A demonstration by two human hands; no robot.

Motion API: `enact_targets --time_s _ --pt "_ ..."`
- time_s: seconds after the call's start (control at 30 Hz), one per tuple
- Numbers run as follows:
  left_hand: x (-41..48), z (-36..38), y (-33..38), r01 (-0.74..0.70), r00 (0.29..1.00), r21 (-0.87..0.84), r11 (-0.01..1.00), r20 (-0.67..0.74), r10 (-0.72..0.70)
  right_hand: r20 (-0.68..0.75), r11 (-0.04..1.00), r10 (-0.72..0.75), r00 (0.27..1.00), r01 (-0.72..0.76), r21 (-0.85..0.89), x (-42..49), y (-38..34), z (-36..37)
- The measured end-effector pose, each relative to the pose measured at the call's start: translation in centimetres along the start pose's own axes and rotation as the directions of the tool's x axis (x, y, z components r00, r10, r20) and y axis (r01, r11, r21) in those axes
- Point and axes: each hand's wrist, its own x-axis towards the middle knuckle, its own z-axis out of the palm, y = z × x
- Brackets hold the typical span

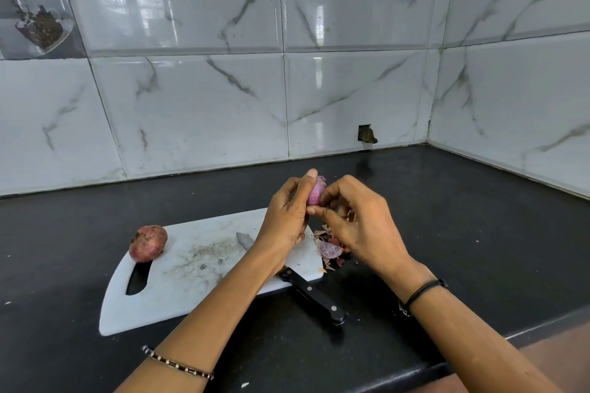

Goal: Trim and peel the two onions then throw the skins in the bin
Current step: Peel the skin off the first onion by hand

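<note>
Black polished stone tabletop [447,233] carrying a white plastic cutting board [198,268], the landmark here. Lying across the board's near right corner, a black-handled steel knife [311,292], blade toward the board's middle, mostly hidden under the left forearm. Resting on the board's far left end, just beyond its handle slot, a second red onion with dry papery skin [148,242], unpeeled, long axis slanting up to the right. Off the board's right edge, a small heap of purple and brown skins [329,249].

Raised above the board's far right corner, the half-peeled pale purple onion [316,193], long axis roughly upright, frayed tip upward. Left hand [287,214] fingers clenched round it; right hand [354,220] fingers pinching at its side. Best done by catching skin at the trimmed end and stripping lengthwise, turning the bulb between pulls.
</note>
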Motion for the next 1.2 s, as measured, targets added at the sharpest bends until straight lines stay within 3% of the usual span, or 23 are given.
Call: enact_targets --time_s 0.33,0.67,0.93,1.2 --pt "0.1 -0.4 0.1 -0.007 1.0 -0.006 1.0 0.011 0.007 -0.077 0.995 0.088 0.993 -0.084 0.052 0.1 -0.6 -0.6" --pt "-0.1 -0.5 0.3 0.05 0.999 -0.01 0.999 -0.006 -0.05 -0.078 1.0 0.003 0.997 -0.001 0.031 0.1 -1.1 -0.8" --pt "0.1 -0.4 0.3 0.088 0.992 0.124 0.988 0.078 -0.098 -0.055 0.999 -0.038 0.998 0.039 0.019 0.1 -1.1 -0.9" --pt "-0.5 0.2 1.0 0.178 0.98 0.018 0.984 0.09 -0.179 -0.039 0.998 -0.004 0.999 0.006 0.057 0.0 -0.9 -0.6"
